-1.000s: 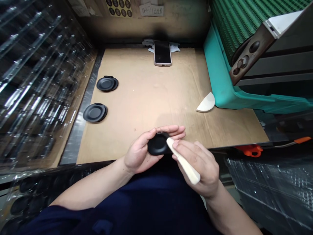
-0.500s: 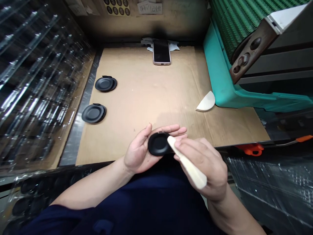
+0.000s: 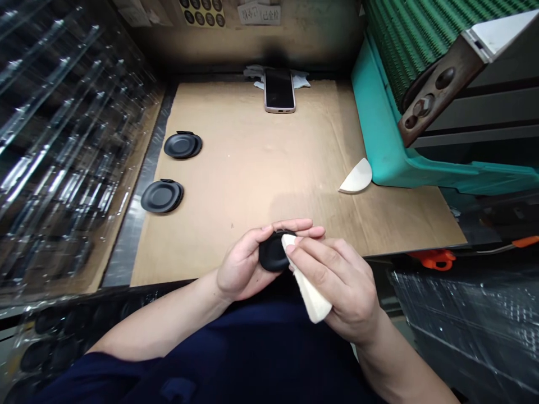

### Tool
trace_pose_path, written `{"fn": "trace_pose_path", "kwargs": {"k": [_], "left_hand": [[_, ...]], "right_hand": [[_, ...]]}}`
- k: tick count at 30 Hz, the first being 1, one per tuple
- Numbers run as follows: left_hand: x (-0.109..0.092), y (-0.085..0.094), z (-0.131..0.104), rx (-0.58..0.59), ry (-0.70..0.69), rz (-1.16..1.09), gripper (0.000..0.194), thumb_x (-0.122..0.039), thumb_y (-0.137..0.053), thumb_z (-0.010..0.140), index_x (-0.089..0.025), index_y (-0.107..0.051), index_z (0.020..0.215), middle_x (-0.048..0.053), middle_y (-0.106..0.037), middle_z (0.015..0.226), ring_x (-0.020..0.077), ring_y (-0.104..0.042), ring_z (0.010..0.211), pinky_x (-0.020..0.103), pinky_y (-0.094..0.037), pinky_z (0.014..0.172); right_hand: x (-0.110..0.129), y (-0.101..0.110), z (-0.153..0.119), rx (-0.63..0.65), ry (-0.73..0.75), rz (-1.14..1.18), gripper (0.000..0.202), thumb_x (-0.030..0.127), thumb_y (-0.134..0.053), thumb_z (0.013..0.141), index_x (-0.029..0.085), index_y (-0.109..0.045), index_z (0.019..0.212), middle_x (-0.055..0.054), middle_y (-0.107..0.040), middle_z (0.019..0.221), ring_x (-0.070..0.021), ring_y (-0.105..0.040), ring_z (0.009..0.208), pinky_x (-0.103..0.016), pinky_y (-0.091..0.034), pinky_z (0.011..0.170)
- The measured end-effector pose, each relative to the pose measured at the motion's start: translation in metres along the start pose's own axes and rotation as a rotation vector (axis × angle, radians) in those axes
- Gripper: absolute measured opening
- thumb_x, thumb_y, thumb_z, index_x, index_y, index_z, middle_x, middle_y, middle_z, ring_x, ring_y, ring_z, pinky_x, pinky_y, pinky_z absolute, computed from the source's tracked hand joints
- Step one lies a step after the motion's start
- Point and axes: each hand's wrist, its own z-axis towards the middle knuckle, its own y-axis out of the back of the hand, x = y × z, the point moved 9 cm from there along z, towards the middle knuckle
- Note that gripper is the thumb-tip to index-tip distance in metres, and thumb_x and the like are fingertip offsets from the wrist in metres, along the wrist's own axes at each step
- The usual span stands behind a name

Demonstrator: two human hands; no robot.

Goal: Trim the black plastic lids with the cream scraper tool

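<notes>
In my left hand rests a round black plastic part with a shallow dished face, held between thumb and fingers near my body. My right hand grips a cream-white wedge-shaped pad, likely felt or foam. The pad's narrow tip lies against the right side of the dished face and covers some of it. Two similar black parts, one farther back and one nearer, lie at the left of the cardboard. Another white half-round pad lies on the right side of the cardboard.
A phone lies at the back on some white cloth or paper. On the right stands a teal bin beside a green ribbed surface and a metal bracket. Clear plastic trays are stacked at the left. An orange-red handle shows at the right edge.
The white pad has moved left and farther over the black part's face, with my right hand following. My left thumb has come down to the part's rim.
</notes>
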Motion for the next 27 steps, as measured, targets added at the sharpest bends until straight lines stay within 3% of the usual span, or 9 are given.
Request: {"fn": "trace_pose_path", "kwargs": {"k": [4, 7, 11, 17, 20, 24, 27], "left_hand": [[0.002, -0.002, 0.001, 0.001, 0.032, 0.016, 0.056, -0.037, -0.026, 0.105, -0.005, -0.062, 0.134, 0.021, -0.060, 0.142, 0.0328, -0.053, 0.139, 0.049, -0.030, 0.123], [-0.003, -0.003, 0.002, 0.001, -0.020, 0.010, 0.065, -0.048, -0.022, 0.106, -0.005, -0.061, 0.136, 0.022, -0.059, 0.143, 0.0363, -0.050, 0.140, 0.053, -0.028, 0.123], [-0.006, -0.006, 0.001, 0.041, -0.070, 0.011, 0.069, -0.054, -0.023, 0.105, -0.006, -0.060, 0.138, 0.022, -0.057, 0.145, 0.0370, -0.046, 0.143, 0.054, -0.027, 0.124], [-0.004, -0.003, 0.001, 0.028, -0.084, 0.050, 0.053, -0.035, -0.029, 0.105, -0.009, -0.061, 0.137, 0.019, -0.060, 0.143, 0.0325, -0.050, 0.141, 0.052, -0.025, 0.126], [-0.003, -0.001, 0.001, 0.024, -0.096, 0.074, 0.052, -0.033, -0.028, 0.105, -0.008, -0.061, 0.136, 0.019, -0.060, 0.143, 0.0320, -0.049, 0.142, 0.051, -0.023, 0.126], [-0.008, -0.003, 0.001, 0.045, -0.141, 0.111, 0.054, -0.035, -0.027, 0.104, -0.009, -0.061, 0.136, 0.019, -0.060, 0.143, 0.0349, -0.048, 0.142, 0.055, -0.027, 0.124], [-0.014, -0.007, 0.001, 0.073, -0.181, 0.103, 0.060, -0.044, -0.026, 0.103, -0.010, -0.063, 0.135, 0.018, -0.060, 0.144, 0.0359, -0.048, 0.142, 0.055, -0.029, 0.123]], "right_hand": [[0.004, -0.006, 0.000, 0.027, 0.010, 0.168, 0.043, 0.006, -0.060, 0.090, 0.014, -0.063, 0.132, -0.013, -0.071, 0.126, -0.0264, -0.067, 0.107, -0.046, -0.058, 0.091], [0.007, -0.007, -0.005, 0.049, 0.015, 0.313, 0.044, 0.010, -0.065, 0.090, 0.015, -0.062, 0.133, -0.011, -0.072, 0.124, -0.0238, -0.068, 0.104, -0.042, -0.059, 0.089], [-0.002, 0.011, -0.015, -0.087, -0.066, 0.173, 0.051, 0.006, -0.069, 0.086, 0.012, -0.060, 0.136, -0.012, -0.071, 0.124, -0.0239, -0.068, 0.106, -0.039, -0.058, 0.086], [0.012, 0.000, -0.003, 0.067, 0.028, -0.053, 0.042, 0.003, -0.058, 0.089, 0.007, -0.063, 0.130, -0.019, -0.070, 0.126, -0.0292, -0.065, 0.096, -0.045, -0.054, 0.077], [0.013, -0.002, 0.002, 0.106, -0.030, -0.099, 0.041, 0.001, -0.056, 0.087, 0.005, -0.064, 0.128, -0.018, -0.072, 0.120, -0.0266, -0.064, 0.088, -0.042, -0.051, 0.069], [0.012, -0.007, -0.003, 0.201, -0.105, 0.224, 0.039, 0.005, -0.060, 0.089, 0.011, -0.063, 0.128, -0.010, -0.073, 0.117, -0.0217, -0.066, 0.096, -0.038, -0.055, 0.081], [0.004, 0.012, -0.009, 0.039, -0.153, 0.300, 0.038, 0.007, -0.068, 0.088, 0.014, -0.065, 0.125, -0.008, -0.072, 0.117, -0.0201, -0.068, 0.103, -0.036, -0.056, 0.090]]}}
